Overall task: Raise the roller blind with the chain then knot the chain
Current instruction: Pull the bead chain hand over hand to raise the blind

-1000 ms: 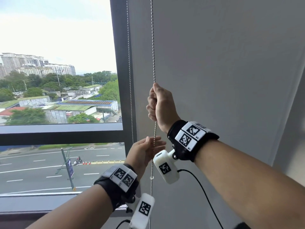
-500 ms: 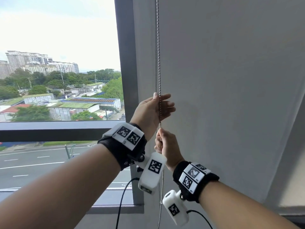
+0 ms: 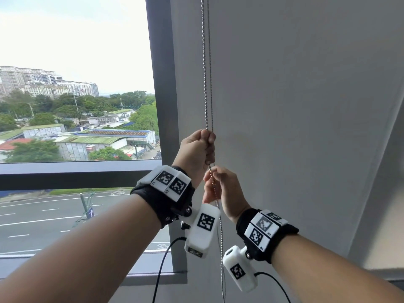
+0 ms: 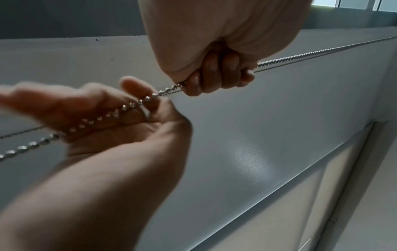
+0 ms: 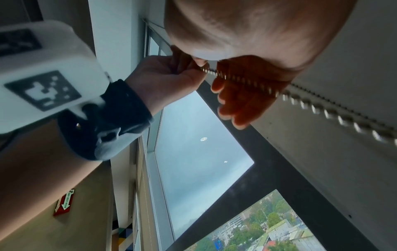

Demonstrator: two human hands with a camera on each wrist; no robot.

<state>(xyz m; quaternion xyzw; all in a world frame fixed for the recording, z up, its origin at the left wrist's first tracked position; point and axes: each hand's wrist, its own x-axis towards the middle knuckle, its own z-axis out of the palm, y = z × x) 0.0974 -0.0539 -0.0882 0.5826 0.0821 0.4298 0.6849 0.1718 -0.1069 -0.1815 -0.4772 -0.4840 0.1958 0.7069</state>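
Observation:
A silver ball chain (image 3: 205, 84) hangs in two strands in front of the grey wall, just right of the window post. My left hand (image 3: 196, 149) grips both strands in a fist at about mid-height; the left wrist view shows its fingers (image 4: 214, 76) curled tight round the chain (image 4: 300, 56). Directly below it is my right hand (image 3: 223, 189), with relaxed, nearly straight fingers (image 5: 242, 95). The chain (image 5: 322, 108) only lies across them. No blind fabric shows over the glass in the head view.
The dark window post (image 3: 161, 106) stands just left of the chain, with glass (image 3: 76, 84) and a horizontal rail (image 3: 76, 171) beyond. A grey wall (image 3: 306, 106) fills the right side. The sill (image 3: 153, 274) runs below. Camera cables dangle under both wrists.
My right hand pulled the chain down from high up and has now loosened its fingers. My left hand rose from below, passed above the right, and closed on the chain.

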